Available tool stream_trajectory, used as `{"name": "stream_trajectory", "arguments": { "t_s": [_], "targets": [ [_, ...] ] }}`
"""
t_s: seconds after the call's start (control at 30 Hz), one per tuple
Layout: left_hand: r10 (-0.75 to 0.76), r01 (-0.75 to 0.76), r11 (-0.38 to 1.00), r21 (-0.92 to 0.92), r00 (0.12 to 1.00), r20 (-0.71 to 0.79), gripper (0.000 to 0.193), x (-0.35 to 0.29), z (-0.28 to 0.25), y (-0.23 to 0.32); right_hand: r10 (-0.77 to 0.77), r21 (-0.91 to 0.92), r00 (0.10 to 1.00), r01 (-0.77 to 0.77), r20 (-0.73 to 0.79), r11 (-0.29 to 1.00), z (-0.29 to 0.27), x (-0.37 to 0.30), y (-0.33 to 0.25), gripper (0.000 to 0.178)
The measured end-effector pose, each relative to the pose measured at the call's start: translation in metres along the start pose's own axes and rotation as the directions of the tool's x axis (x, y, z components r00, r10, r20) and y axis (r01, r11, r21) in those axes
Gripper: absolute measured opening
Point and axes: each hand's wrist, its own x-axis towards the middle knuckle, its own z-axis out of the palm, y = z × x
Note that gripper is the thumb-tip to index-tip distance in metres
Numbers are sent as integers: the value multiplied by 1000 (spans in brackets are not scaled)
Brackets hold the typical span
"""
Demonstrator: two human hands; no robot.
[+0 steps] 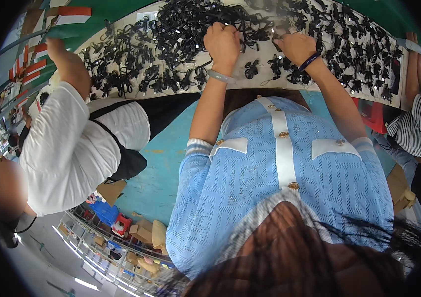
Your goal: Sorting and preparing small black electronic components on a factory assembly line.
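Note:
My left hand (222, 45), with a pale bangle at the wrist, is closed at the right edge of a big heap of black cables (180, 29). Black strands show at its fingers, so it grips a cable there. To its right my right hand (298, 48), wearing a dark bracelet, has its fingers pinched on a black cable beside a small shiny connector (273, 30). Its fingertips are partly hidden. Between and below the hands, coiled cable bundles (251, 69) lie on the pale tabletop (265, 85).
More coiled bundles (116, 69) cover the table's left side, and several (349, 44) spread over its right. A co-worker in a white shirt (82, 143) sits close on my left. At far right are another person's striped sleeve (414, 121) and a red stool (372, 118).

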Motion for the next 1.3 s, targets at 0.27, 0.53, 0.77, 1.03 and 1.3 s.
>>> {"name": "stream_trajectory", "arguments": {
  "t_s": [0.27, 0.53, 0.77, 1.03, 1.3],
  "targets": [
    [-180, 251, 451, -857, 965, 188, 8, 36, -68, 21, -203, 626, 910, 398, -361, 670, -52, 18, -21, 45],
    [-152, -118, 277, -954, 975, -164, 6, 14, -230, 38, -354, 793, 911, 371, -211, 482, -132, 63, -58, 13],
    [-526, 80, 267, -960, 847, -76, 8, -67, -248, -21, -577, 720, 576, 693, -579, -31, -195, 51, -74, 11],
    [-514, 286, 168, -943, 842, 164, 12, -76, -210, -4, -506, 642, 606, 756, -613, 127, -264, 15, -117, 9],
    [-321, 115, 265, -957, 947, 25, 49, -32, -226, 15, -531, -117, -50, 989, -846, 92, -297, 1, -143, 13]
  ]
}}
